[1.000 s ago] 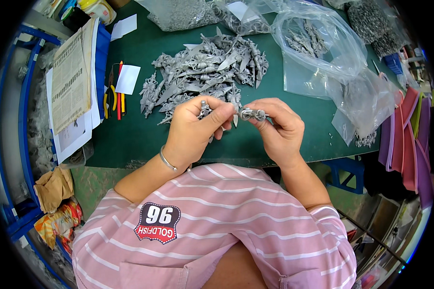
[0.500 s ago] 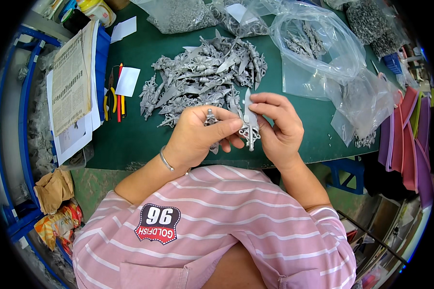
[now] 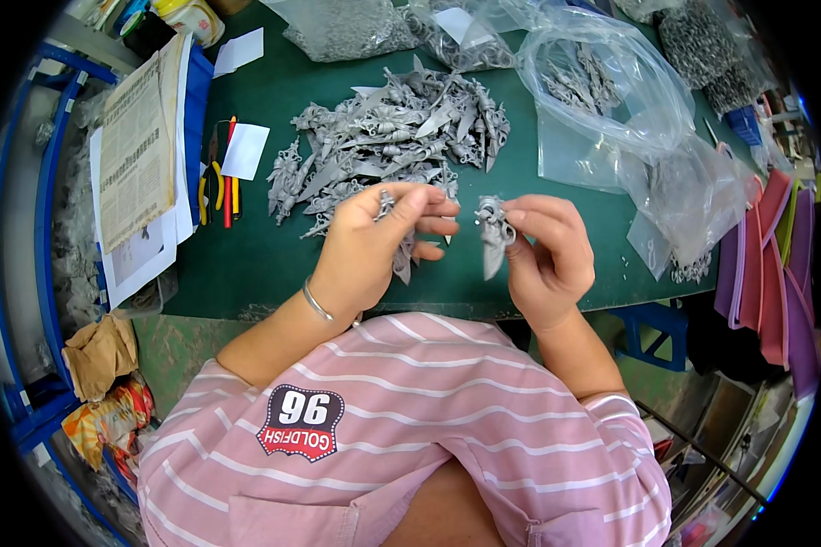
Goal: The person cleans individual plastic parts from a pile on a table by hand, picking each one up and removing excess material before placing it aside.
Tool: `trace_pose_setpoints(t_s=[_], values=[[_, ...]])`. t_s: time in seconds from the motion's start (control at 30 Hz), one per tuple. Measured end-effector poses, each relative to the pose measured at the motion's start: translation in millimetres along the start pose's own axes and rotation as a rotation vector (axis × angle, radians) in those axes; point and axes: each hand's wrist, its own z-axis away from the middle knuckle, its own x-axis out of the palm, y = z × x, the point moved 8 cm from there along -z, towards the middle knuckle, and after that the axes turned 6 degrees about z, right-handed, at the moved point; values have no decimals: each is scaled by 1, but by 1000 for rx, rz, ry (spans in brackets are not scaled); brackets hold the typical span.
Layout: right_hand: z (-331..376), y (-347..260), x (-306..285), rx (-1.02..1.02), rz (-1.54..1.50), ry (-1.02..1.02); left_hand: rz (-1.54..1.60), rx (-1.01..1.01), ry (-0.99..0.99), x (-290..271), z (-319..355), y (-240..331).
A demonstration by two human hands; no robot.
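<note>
Between the thumb and fingers of my right hand (image 3: 553,260) is a small grey metal dagger (image 3: 495,239), its ornate end up and its blade pointing down toward me. My left hand (image 3: 360,242) is beside it, fingers loosely curled and apart from that piece. Another grey metal dagger (image 3: 402,263) is in my left palm; its ends show above the thumb and below the hand, while its middle is hidden. Just beyond both hands, a heap of similar grey metal daggers (image 3: 374,137) covers the middle of the green table (image 3: 602,242).
Clear plastic bags of metal parts (image 3: 351,32) line the far side. A large opened bag (image 3: 566,137) lies at the right. Pliers (image 3: 212,187), a red pen (image 3: 227,196) and a white card (image 3: 245,151) are left of the heap. Colourful straps (image 3: 766,264) hang at the right edge.
My right hand has moved slightly right, away from my left hand. The dagger in it has turned from blade up to blade down, and my left fingers no longer touch it.
</note>
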Motion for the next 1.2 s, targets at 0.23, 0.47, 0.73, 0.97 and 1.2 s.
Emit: trace_pose_setpoints(t_s=[0.23,0.47,0.73,0.97,1.2], values=[[-3,38,25,257,244,-275,329,-276,-97,-21,4,-25],[19,70,66,320,575,-553,320,-45,41,-21,0,-1],[3,56,29,421,235,-394,1,48,87,-31,-2,-6],[8,-8,37,68,78,-285,-38,121,62,-9,-3,-6],[16,39,37,520,-270,-383,-170,197,99,-10,5,7]])
